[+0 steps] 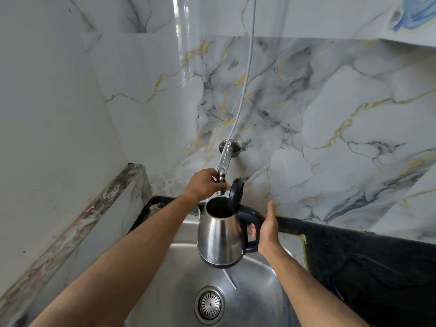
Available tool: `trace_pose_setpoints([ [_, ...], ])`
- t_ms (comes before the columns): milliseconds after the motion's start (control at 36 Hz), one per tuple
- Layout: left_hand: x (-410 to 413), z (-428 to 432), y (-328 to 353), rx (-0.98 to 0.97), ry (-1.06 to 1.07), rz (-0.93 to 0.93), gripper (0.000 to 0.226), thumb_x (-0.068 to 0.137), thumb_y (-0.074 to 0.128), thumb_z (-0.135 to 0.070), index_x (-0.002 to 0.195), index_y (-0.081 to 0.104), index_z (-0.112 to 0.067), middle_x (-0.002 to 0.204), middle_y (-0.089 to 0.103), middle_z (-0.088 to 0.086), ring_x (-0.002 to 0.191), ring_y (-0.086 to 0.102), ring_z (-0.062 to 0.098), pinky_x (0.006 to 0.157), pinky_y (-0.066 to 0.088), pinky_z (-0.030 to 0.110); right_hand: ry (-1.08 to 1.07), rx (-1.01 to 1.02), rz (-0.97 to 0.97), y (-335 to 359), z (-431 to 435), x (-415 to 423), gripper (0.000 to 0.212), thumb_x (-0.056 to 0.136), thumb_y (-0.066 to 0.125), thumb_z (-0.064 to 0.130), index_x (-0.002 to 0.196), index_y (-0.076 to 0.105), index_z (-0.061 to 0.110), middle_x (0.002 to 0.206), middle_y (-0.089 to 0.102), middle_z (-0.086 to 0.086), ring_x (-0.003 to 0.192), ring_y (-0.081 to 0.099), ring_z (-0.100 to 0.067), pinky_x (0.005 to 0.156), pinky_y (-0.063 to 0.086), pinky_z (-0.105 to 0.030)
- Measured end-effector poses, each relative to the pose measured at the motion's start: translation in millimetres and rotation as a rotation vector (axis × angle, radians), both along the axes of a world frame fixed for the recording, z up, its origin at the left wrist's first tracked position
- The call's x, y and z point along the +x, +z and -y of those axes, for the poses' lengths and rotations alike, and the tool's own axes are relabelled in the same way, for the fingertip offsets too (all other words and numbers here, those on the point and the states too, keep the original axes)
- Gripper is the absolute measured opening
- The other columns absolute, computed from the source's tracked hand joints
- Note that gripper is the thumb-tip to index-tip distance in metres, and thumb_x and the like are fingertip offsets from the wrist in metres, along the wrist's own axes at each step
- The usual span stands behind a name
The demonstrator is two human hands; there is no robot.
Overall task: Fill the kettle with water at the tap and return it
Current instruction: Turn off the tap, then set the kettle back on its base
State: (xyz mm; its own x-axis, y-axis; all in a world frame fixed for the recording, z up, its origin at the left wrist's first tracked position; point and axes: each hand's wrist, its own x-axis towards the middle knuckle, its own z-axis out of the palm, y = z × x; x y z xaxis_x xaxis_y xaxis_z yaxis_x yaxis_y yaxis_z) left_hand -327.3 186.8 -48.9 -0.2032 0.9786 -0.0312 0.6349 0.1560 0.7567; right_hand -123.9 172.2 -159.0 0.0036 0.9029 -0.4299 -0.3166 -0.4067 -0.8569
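A steel kettle (220,237) with a black handle hangs upright over the sink (254,291). Its black lid (236,193) stands open. My right hand (267,230) is closed around the kettle's handle. The chrome tap (223,166) juts from the marble wall, its spout just above the kettle's open mouth. My left hand (204,185) grips the tap's end at the spout. A thin trickle of water shows under the spout.
The round drain (209,304) lies at the sink's bottom. A black counter (368,260) runs along the right. A grey hose (245,79) hangs down the marble wall to the tap. A tiled ledge (77,223) borders the left.
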Motion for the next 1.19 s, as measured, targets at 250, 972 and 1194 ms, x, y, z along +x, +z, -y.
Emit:
trace_pose_setpoints([
  [250,25,40,14,0.811,-0.341,-0.346,0.046,0.097,0.052,-0.043,0.138,0.052,-0.021,0.141,0.053,0.010,0.130,0.048,0.023,0.108,0.040,0.040,-0.026,0.015,0.054,-7,11,23,0.068,0.092,0.043,0.067,0.087,0.066,0.003,0.055,0.055,-0.006,0.044,0.047,-0.017,0.044,0.031,-0.028],
  [972,144,122,-11,0.293,-0.584,-0.410,0.057,0.086,0.043,-0.069,0.123,0.064,-0.032,0.139,0.048,0.006,0.149,0.018,0.027,0.117,0.005,0.063,-0.242,0.047,-0.004,46,82,173,0.066,0.084,0.051,0.072,0.062,0.060,0.011,0.043,0.046,-0.004,0.030,0.034,-0.014,0.033,0.020,-0.020],
  [1194,200,145,8,0.177,-0.451,0.304,0.032,0.094,0.052,-0.050,0.119,0.066,-0.035,0.125,0.064,-0.004,0.126,0.051,0.009,0.109,0.037,0.041,-0.233,0.097,-0.018,66,101,236,0.064,0.091,0.045,0.067,0.068,0.054,0.008,0.039,0.042,-0.003,0.029,0.032,-0.014,0.033,0.020,-0.020],
])
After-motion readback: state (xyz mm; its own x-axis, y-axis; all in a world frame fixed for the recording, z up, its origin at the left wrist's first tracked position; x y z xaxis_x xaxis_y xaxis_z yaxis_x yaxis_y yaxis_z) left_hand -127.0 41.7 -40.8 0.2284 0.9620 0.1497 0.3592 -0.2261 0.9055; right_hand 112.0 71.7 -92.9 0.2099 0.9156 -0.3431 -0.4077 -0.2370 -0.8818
